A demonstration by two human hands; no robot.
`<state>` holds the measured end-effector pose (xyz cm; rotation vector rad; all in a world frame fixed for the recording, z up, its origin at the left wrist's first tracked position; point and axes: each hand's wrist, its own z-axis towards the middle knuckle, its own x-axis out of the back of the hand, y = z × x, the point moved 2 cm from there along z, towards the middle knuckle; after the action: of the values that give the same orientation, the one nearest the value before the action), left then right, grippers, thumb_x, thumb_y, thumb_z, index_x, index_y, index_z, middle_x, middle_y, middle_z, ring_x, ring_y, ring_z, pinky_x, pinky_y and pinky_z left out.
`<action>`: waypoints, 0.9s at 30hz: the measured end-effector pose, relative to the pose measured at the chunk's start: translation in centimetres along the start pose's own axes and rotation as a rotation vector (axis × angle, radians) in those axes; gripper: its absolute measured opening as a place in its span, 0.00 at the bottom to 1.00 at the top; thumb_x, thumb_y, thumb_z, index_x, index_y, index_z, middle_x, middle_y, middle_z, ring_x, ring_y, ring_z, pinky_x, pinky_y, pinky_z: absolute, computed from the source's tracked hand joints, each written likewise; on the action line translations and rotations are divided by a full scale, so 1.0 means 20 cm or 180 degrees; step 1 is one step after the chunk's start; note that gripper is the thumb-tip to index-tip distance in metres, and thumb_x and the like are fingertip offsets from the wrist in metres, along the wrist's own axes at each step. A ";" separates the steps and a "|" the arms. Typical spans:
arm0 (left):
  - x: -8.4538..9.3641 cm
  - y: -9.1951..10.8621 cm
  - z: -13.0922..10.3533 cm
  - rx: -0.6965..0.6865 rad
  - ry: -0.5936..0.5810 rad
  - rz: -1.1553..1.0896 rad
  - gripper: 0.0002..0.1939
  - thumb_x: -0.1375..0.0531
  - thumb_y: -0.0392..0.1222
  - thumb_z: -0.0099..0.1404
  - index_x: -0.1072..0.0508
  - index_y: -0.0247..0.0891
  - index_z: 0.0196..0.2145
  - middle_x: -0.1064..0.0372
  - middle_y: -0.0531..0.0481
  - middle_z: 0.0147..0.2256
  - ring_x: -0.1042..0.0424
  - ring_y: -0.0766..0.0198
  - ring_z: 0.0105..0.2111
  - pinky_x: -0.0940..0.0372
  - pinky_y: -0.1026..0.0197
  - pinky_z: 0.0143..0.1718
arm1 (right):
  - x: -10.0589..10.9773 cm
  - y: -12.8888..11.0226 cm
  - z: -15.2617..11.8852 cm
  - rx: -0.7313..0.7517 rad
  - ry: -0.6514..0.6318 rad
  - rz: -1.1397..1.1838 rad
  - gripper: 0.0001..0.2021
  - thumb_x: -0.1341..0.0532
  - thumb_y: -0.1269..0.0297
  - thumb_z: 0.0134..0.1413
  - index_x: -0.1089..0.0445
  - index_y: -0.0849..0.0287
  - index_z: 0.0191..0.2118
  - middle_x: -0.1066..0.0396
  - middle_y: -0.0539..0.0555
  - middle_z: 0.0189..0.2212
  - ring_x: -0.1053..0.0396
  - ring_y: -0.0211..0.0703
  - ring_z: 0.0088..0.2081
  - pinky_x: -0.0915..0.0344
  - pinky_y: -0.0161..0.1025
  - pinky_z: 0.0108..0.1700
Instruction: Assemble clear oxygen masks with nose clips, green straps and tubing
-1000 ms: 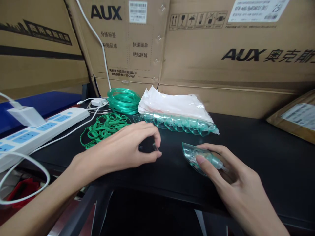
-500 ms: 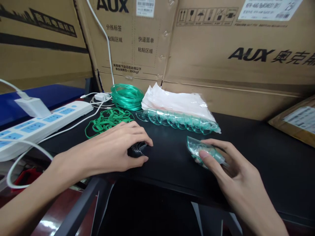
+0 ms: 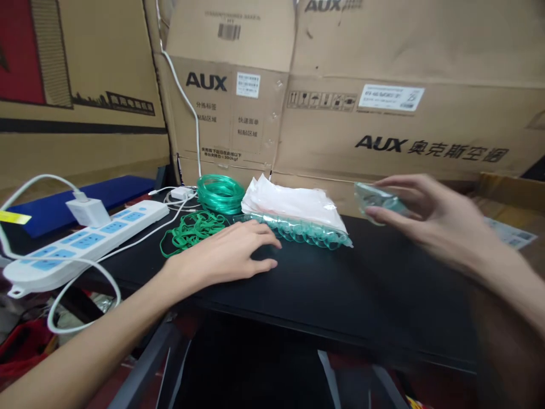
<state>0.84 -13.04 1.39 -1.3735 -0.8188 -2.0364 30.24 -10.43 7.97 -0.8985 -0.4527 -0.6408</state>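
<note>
Raised since the earlier frame, the right hand [image 3: 443, 224] now carries a clear green plastic mask [image 3: 375, 196] up off the table [image 3: 332, 307], in front of the large carton [image 3: 332, 153]; its grip is closed on the mask between thumb and fingers, blurred; the left hand [image 3: 227, 253] lies palm down near the middle, thumb and fingers spread apart, though I cannot tell whether its grip has anything under the palm; beyond its fingers, a row of similar masks [image 3: 304, 232] lies along the front of white packets [image 3: 293, 201]; green straps [image 3: 191, 230] and coiled green tubing [image 3: 220, 195] sit to the left.
</note>
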 end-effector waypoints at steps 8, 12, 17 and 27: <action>-0.14 0.06 0.52 -0.0429 0.0302 0.0375 0.20 0.43 0.43 0.74 0.30 0.33 0.60 0.30 0.40 0.56 0.32 0.52 0.57 0.37 0.55 0.56 | -0.08 0.46 0.12 0.0095 -0.0967 -0.0394 0.24 0.34 0.42 0.47 0.22 0.53 0.45 0.19 0.58 0.47 0.24 0.63 0.51 0.30 0.56 0.55; -0.22 0.08 0.63 -0.0483 0.0221 0.0497 0.20 0.42 0.47 0.74 0.28 0.37 0.59 0.29 0.41 0.54 0.32 0.51 0.55 0.36 0.54 0.54 | -0.09 0.49 0.08 0.0098 -0.1219 -0.0420 0.25 0.35 0.45 0.50 0.22 0.54 0.50 0.21 0.57 0.51 0.25 0.60 0.53 0.31 0.53 0.57; -0.26 0.08 0.66 -0.0497 0.0216 0.0611 0.21 0.43 0.51 0.74 0.27 0.38 0.59 0.27 0.41 0.50 0.33 0.49 0.53 0.36 0.53 0.51 | -0.07 0.48 0.07 0.0050 -0.1400 -0.0395 0.27 0.37 0.44 0.54 0.23 0.54 0.55 0.22 0.57 0.54 0.26 0.61 0.54 0.32 0.54 0.58; -0.30 0.04 0.69 -0.0552 0.0259 0.0624 0.22 0.45 0.52 0.74 0.27 0.38 0.59 0.28 0.41 0.50 0.35 0.49 0.52 0.36 0.52 0.50 | -0.09 0.46 0.07 0.0139 -0.1718 -0.0551 0.28 0.39 0.43 0.56 0.22 0.54 0.56 0.21 0.57 0.52 0.24 0.62 0.50 0.29 0.53 0.52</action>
<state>11.80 -2.83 0.03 -1.3937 -0.4618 -2.0314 35.09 -4.48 2.27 -0.9954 -1.0330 -0.5370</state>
